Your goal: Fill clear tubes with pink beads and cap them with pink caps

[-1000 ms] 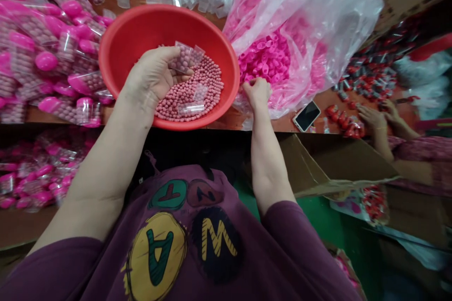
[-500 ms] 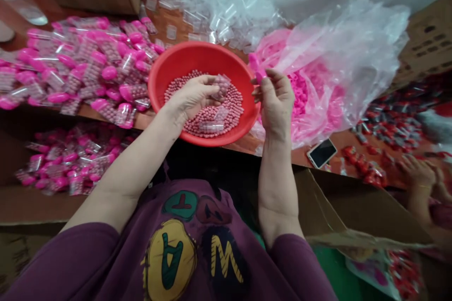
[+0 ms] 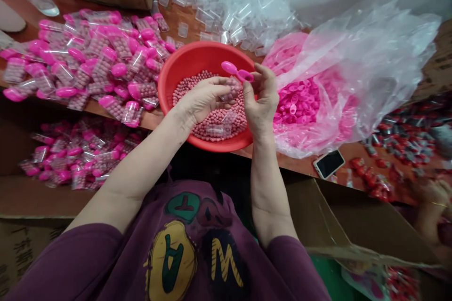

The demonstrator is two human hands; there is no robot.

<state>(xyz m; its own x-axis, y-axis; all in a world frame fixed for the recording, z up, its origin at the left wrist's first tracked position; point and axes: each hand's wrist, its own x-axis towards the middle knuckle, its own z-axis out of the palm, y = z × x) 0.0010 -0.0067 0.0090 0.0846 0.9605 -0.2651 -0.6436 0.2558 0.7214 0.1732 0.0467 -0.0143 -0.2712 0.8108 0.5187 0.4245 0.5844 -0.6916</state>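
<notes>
Over a red basin (image 3: 169, 66) of small pink balls (image 3: 201, 82), my left hand (image 3: 206, 99) is closed around a clear plastic tube (image 3: 232, 88) filled with the same balls. My right hand (image 3: 263, 99) pinches a bright pink flip-top cap (image 3: 243, 75), its oval lid swung open to the left. The cap is right by the upper end of the tube; whether they touch I cannot tell. Another clear tube (image 3: 219, 130) lies on the balls in the basin. At the right, a plastic bag (image 3: 335, 99) holds many loose pink caps (image 3: 298, 103).
Filled, pink-capped tubes (image 3: 95, 56) are heaped at left, with more in a box below (image 3: 77, 155). Clear tubes (image 3: 226, 4) lie piled behind the basin. A phone (image 3: 329, 164) sits at the table edge. Another person's hand (image 3: 436, 195) is at far right.
My right hand has moved left with the pink cap, from beside the bag to the tube in my left hand. The cap's lid now shows spread open. The view has shifted slightly.
</notes>
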